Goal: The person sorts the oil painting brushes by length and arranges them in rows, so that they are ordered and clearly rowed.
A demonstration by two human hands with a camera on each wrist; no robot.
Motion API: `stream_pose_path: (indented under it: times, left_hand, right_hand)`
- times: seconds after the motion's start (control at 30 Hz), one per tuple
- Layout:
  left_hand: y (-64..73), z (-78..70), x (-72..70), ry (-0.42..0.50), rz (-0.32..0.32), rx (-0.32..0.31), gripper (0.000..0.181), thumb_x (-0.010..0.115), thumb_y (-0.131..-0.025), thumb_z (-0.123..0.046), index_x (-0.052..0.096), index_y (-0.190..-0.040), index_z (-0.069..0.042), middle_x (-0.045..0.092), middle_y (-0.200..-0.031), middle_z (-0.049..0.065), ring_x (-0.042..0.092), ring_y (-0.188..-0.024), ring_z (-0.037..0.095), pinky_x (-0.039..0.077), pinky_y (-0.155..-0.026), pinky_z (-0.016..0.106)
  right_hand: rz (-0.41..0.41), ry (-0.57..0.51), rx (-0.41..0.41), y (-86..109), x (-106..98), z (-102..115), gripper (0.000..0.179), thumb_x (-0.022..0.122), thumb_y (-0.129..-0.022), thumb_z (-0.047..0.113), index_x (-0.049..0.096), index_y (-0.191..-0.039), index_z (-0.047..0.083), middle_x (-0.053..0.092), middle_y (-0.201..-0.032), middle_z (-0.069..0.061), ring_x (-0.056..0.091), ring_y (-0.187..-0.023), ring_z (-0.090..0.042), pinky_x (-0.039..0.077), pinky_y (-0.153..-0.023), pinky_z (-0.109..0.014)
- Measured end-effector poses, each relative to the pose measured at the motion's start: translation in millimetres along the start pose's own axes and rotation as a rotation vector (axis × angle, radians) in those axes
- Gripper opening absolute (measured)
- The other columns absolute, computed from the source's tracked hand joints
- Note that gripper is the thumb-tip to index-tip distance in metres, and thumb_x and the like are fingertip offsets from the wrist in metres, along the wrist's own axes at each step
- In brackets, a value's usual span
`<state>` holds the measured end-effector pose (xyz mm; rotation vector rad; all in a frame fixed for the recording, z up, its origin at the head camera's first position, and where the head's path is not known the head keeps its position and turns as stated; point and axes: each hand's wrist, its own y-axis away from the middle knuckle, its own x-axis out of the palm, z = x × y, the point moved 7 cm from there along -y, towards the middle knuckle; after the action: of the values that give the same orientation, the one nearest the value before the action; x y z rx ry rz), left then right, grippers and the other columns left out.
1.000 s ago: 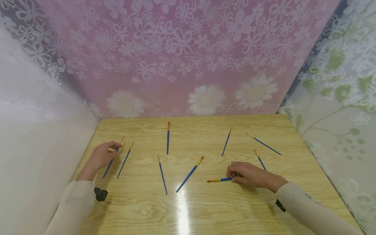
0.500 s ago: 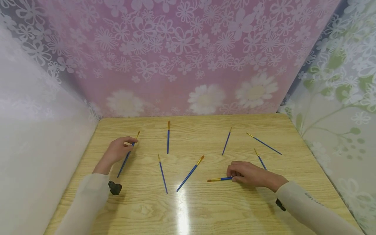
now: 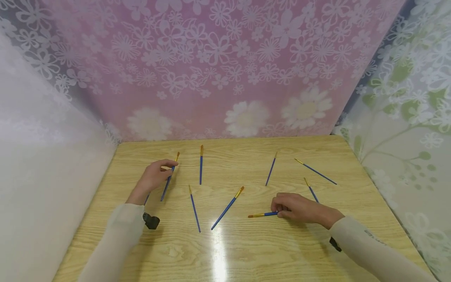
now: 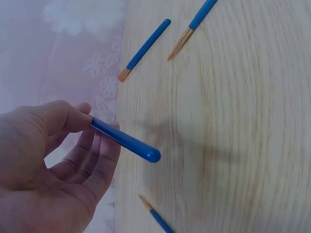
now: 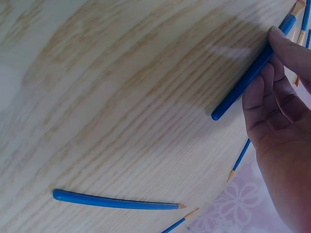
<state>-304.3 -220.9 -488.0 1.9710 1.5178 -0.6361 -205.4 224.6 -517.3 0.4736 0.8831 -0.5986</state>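
Observation:
My left hand (image 3: 154, 177) pinches a paintbrush (image 3: 166, 187) by the upper part of its blue handle. Bristles point away toward the back wall. In the left wrist view that brush's rounded handle end (image 4: 138, 146) juts from between thumb and fingers, over the wood. Part of another blue brush (image 3: 146, 199) shows beside the left wrist, mostly hidden by it. On the right, my right hand (image 3: 299, 208) grips a flat-tipped paintbrush (image 3: 260, 215), its orange bristles pointing left. The right wrist view shows its blue handle (image 5: 243, 85) between thumb and fingers, low over the table.
Several blue-handled paintbrushes lie scattered on the wooden table (image 3: 239, 250): one at the back (image 3: 201, 166), a thin one (image 3: 195, 209), a wider slanted one (image 3: 227, 208), and more on the right (image 3: 316, 172). Flowered cloth (image 3: 218, 86) walls the back and sides.
My left hand has travelled right and slightly back with its brush, passing over the neighbouring brush, now left of the held one. My right hand and its brush have stayed in place.

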Motion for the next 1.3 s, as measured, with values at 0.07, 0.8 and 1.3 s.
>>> stream_pose_path:
  times: [0.07, 0.8, 1.3]
  left_hand:
    - [-1.6, -1.7, 3.2, 0.015, 0.002, 0.006, 0.039, 0.055, -0.114, -0.015, 0.062, -0.152, -0.008, 0.058, -0.156, 0.021, 0.062, -0.132, 0.044, 0.06, -0.095, 0.051]
    - [-34.6, -32.4, 42.4, 0.123, -0.022, -0.007, 0.041, 0.064, -0.11, -0.011, 0.062, -0.151, -0.005, 0.06, -0.15, 0.021, 0.069, -0.125, 0.04, 0.063, -0.098, 0.05]
    - [-60.4, -72.0, 75.2, -0.059, -0.103, 0.045, 0.038, 0.059, -0.109, -0.004, 0.066, -0.146, -0.001, 0.065, -0.145, 0.023, 0.065, -0.121, 0.041, 0.052, -0.077, 0.04]
  right_hand:
    - [0.003, -0.001, 0.004, -0.1, -0.1, -0.1, 0.013, 0.073, -0.105, 0.01, 0.07, -0.108, 0.022, 0.059, -0.097, 0.012, 0.048, -0.083, 0.002, 0.048, -0.074, -0.022]
    - [0.004, 0.003, 0.016, -0.7, 0.1, 0.9, 0.014, 0.073, -0.105, 0.009, 0.07, -0.108, 0.022, 0.059, -0.098, 0.011, 0.048, -0.084, 0.002, 0.048, -0.074, -0.023]
    - [0.001, -0.002, 0.019, -0.4, 0.4, -0.4, 0.014, 0.072, -0.105, 0.01, 0.07, -0.108, 0.024, 0.059, -0.098, 0.012, 0.049, -0.084, 0.002, 0.048, -0.073, -0.023]
